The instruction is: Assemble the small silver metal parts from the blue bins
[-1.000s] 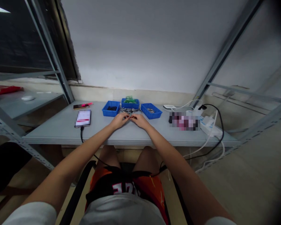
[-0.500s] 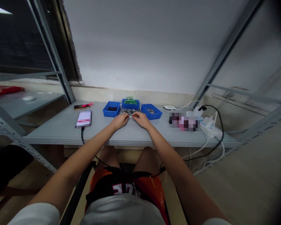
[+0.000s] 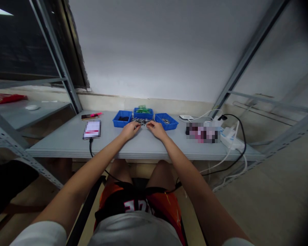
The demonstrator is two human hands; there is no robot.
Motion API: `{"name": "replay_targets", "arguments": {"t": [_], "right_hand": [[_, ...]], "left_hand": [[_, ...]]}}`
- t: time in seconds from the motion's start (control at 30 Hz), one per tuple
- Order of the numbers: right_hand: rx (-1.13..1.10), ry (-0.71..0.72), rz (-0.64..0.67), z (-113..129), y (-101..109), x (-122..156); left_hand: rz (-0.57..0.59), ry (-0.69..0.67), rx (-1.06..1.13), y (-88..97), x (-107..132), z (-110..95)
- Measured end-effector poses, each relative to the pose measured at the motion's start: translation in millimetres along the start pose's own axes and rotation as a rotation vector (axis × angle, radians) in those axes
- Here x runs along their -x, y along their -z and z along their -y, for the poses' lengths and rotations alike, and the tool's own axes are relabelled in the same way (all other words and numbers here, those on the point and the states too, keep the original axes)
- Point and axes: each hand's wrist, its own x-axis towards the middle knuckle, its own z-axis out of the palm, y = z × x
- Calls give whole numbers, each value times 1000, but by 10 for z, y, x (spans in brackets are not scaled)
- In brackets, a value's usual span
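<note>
Grey bench | left hand, right hand — facing, fingers curled | each grip narrow, pinching thin piece

surface: loose pile between left bin and right bin, rear bin behind | left hand + right hand before pile, small part between fingertips | phone left | power strip far right

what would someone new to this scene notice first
Three blue bins stand out toward the back of the grey desk, the middle one heaped with green pieces. Just in front, the left hand and right hand nearly meet near small shiny pieces.
</note>
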Motion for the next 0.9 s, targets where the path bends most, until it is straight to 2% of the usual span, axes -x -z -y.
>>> {"name": "replay_targets", "arguments": {"t": [0.13, 0.23, 0.47, 0.63, 0.73, 0.9], "right_hand": [[15, -15, -33, 3, 0, -9], [-5, -7, -29, -24, -10, -14], [-6, 29, 93, -76, -30, 6], [51, 39, 206, -41, -12, 51], [57, 43, 188, -25, -6, 52], [29, 48, 58, -14, -12, 13]], "left_hand": [[45, -13, 38, -3, 2, 22], [30, -31, 59, 0, 6, 16], [-17, -19, 71, 18, 15, -16], [39, -44, 106, 10, 19, -22], [45, -84, 120, -3, 10, -7], [-24, -72, 113, -19, -10, 32]]}}
